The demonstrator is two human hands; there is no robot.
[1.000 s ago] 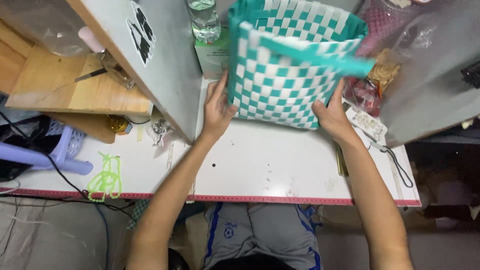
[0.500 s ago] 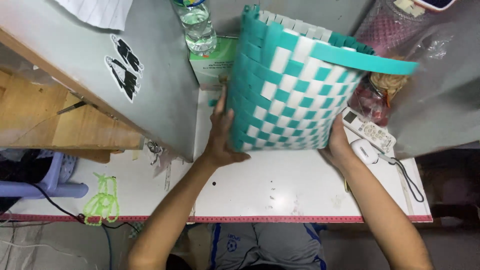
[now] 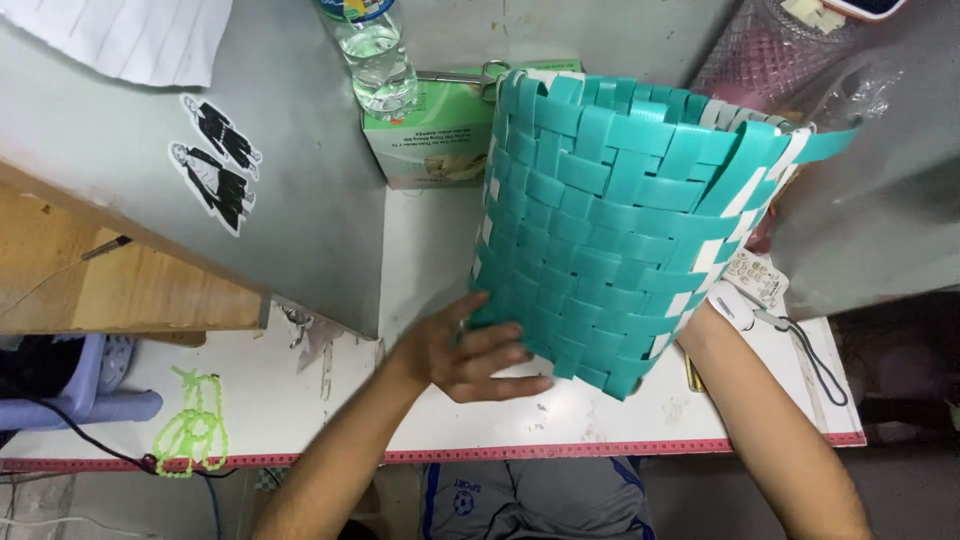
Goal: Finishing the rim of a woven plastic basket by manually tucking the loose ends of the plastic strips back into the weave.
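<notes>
You've got the teal woven basket [image 3: 630, 240] tipped over toward you, held above the white tabletop [image 3: 300, 400] — its woven underside and one side face up at the camera, its rim pointing away toward the back of the desk. White strips show through the weave along the left edge and down the right corner, and 1 loose teal strip end juts out at the upper right. Your left hand [image 3: 470, 350] is flat against the basket's lower left corner, fingers spread and laid across the weave, thumb up along the side. Your right hand is tucked behind the basket's lower right edge — only the wrist shows, so whether those fingers are spread or curled cannot be told.

Just behind the basket, a green carton [image 3: 425, 135] sits with a pair of scissors [image 3: 465, 75] lying on top, and a clear plastic bottle [image 3: 375, 55] stands beside it. To the left, a grey metal panel [image 3: 250, 150] carries 2 small figure stickers. On the right, a white remote [image 3: 755, 280] and a black cord lie by your right forearm. A green bead string [image 3: 190, 430] rests near the table's front left edge.
</notes>
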